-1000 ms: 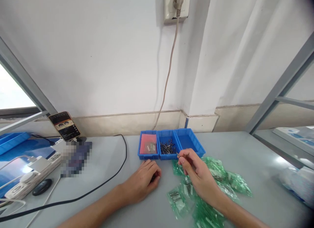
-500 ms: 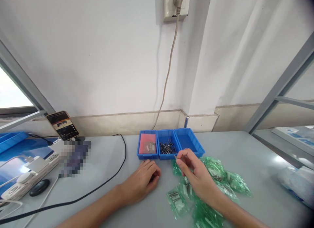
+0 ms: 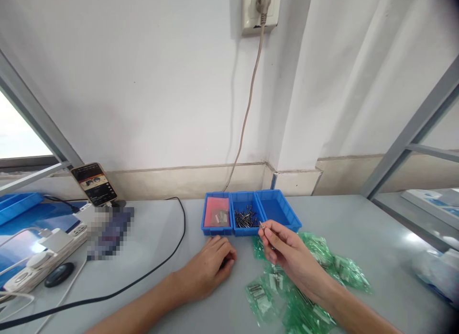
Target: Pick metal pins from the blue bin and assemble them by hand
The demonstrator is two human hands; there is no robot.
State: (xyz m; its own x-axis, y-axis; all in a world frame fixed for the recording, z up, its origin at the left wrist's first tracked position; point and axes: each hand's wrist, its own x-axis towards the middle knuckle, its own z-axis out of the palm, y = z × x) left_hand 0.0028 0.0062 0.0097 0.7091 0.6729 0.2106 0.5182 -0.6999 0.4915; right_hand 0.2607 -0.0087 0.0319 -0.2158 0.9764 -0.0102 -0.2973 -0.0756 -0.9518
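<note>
Three blue bins stand side by side against the wall. The left bin (image 3: pixel 217 232) has a pink sheet and small pale pieces inside; the middle bin (image 3: pixel 245 231) holds a heap of metal screws. Nothing shows inside the right bin (image 3: pixel 278 209). My right hand (image 3: pixel 283 243) pinches a small metal screw (image 3: pixel 261 225) at the middle bin's front right corner. My left hand (image 3: pixel 210 267) rests on the table below the left bin, fingers curled; what it holds, if anything, is hidden. Green plastic bags (image 3: pixel 260 295) with metal parts lie under and around my right hand.
A phone (image 3: pixel 93 184) stands at the left, beside a power strip (image 3: pixel 46 262) with plugs and a black mouse (image 3: pixel 59 274). A black cable (image 3: pixel 150 272) curves over the table (image 3: pixel 143 243). A plastic packet (image 3: pixel 435 272) lies at the far right.
The whole view has shifted slightly. My right hand has turned a little, its fingertips now beside the middle bin's corner with the screw more visible. My left hand stays curled in place.
</note>
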